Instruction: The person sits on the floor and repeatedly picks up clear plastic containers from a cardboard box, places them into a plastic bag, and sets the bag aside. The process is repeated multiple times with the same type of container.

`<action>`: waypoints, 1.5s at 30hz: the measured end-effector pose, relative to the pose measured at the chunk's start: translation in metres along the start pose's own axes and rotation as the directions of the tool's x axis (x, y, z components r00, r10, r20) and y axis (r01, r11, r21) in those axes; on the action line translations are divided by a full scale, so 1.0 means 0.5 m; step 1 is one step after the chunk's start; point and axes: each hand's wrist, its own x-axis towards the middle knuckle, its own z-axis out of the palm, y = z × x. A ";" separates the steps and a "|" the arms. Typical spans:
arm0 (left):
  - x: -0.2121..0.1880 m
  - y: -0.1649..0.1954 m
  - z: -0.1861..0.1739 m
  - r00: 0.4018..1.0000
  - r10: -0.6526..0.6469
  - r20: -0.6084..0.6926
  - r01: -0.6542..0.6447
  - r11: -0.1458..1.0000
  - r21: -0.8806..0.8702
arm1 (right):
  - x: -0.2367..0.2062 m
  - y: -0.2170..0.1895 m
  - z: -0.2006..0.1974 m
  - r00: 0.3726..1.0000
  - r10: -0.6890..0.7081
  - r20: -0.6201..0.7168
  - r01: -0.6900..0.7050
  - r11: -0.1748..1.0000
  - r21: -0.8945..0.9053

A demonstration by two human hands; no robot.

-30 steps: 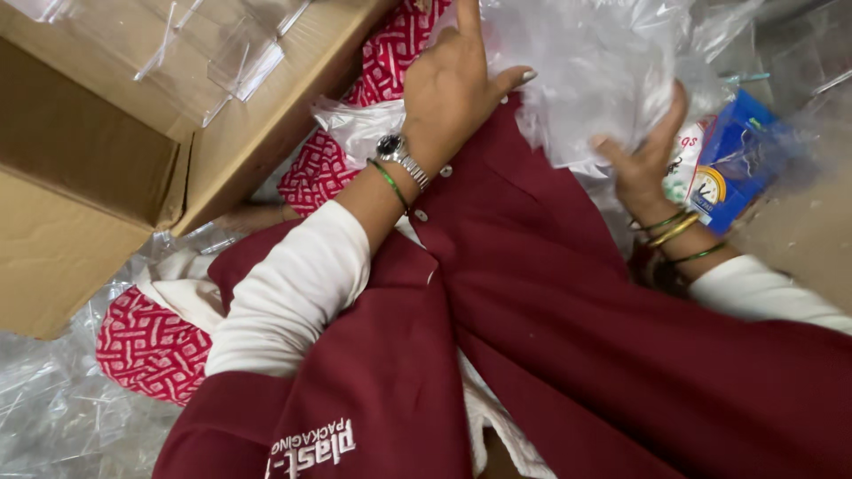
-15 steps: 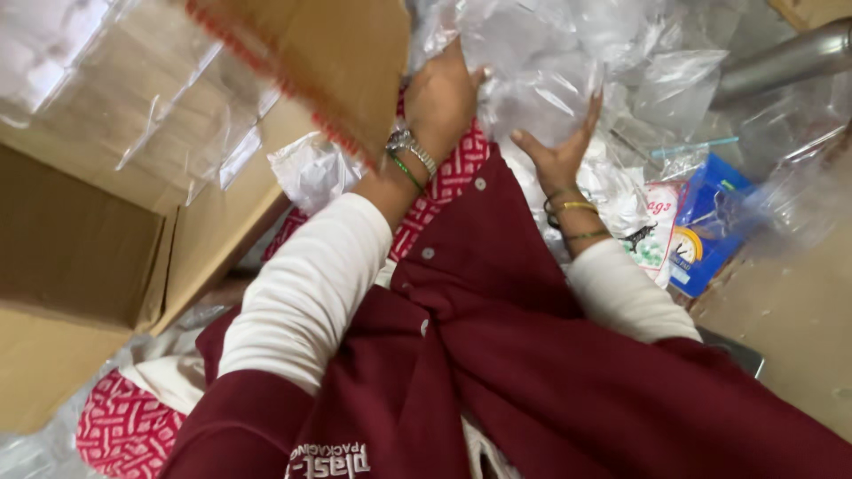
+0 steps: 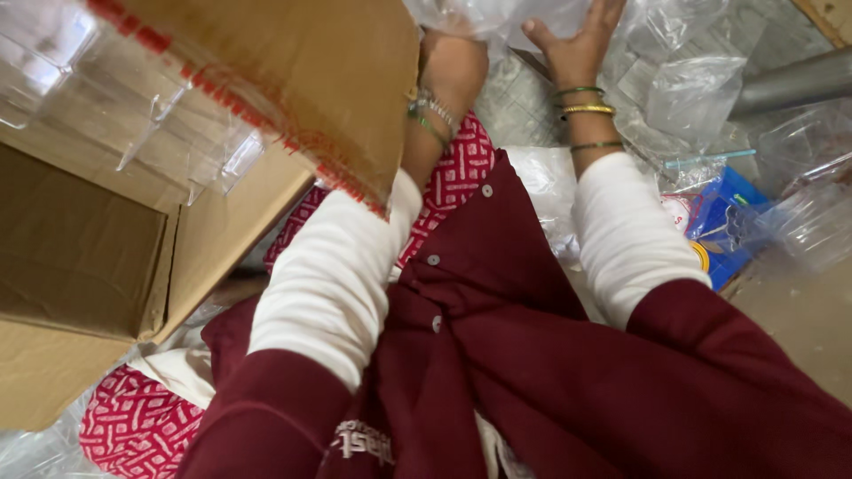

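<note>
At the top centre of the frame, both arms reach forward into a heap of clear crinkled plastic bags (image 3: 683, 98). The right hand (image 3: 577, 44) lies open, fingers spread, palm against the plastic. The left hand (image 3: 453, 66) is half hidden behind the brown cardboard box flap (image 3: 293, 80); its grip I cannot tell.

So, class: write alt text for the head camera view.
Both hands, left hand and right hand, reach into clear plastic bags beyond a maroon jacket. An open cardboard box of clear plastic sits left.
</note>
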 end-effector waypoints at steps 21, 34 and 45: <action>-0.351 -0.286 -0.809 0.966 -0.107 -0.235 -0.135 0.568 -0.812 | -0.367 -0.734 -0.028 0.719 -0.362 0.594 -0.376 0.516 0.770; -0.359 -0.399 -0.820 0.854 -0.446 -0.266 -0.077 0.397 -0.914 | -0.342 -0.842 0.039 0.634 -0.393 0.667 -0.454 0.509 0.731; -0.263 -0.443 -0.824 0.894 -0.182 0.410 0.328 -0.359 -0.874 | -0.248 -0.873 0.096 0.443 -0.258 0.859 -0.801 0.317 0.508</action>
